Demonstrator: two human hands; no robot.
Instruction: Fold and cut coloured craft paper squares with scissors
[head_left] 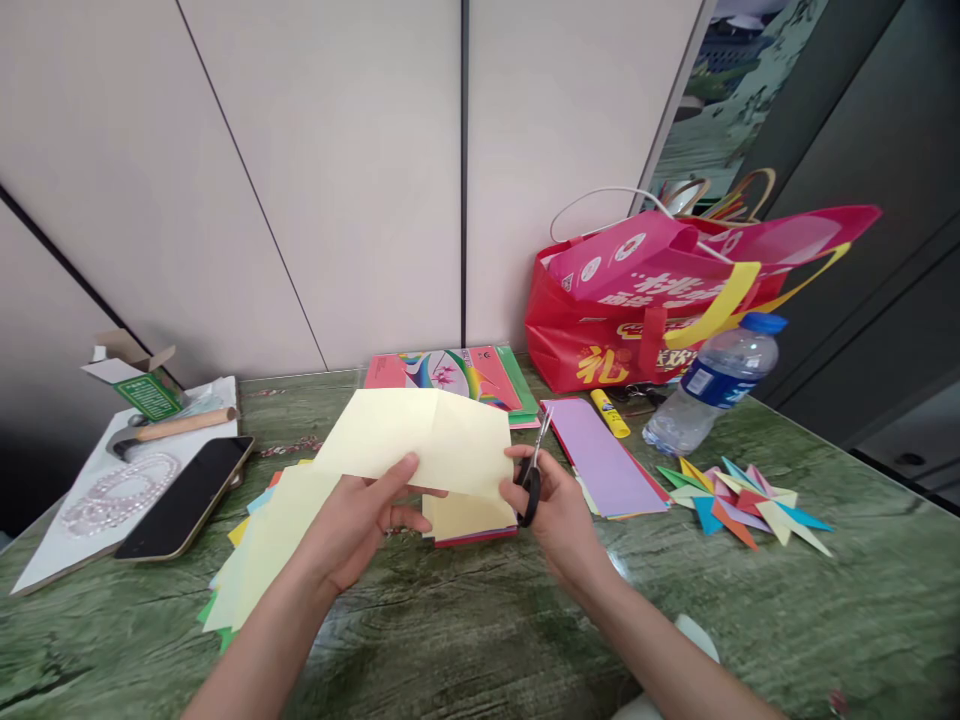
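A creased pale yellow sheet of paper (427, 430) is held up above the table. My left hand (360, 525) pinches its lower edge, thumb on top and fingers underneath. My right hand (559, 515) is closed around black-handled scissors (533, 485), blades pointing up and away from me. Its fingertips touch the right edge of the sheet. Below the sheet lies a small stack of paper (472, 520), pale yellow on top with red showing at its edge. To the left, under my forearm, fans a pile of coloured sheets (259, 565).
Purple paper strips (607, 455), a yellow glue stick (610, 414) and a water bottle (712, 385) stand or lie right. Folded paper pieces (742, 495) are beyond. Behind are a paper pack (457, 370) and a red bag (600, 320). Left sit a phone (187, 500) and sickle (180, 428).
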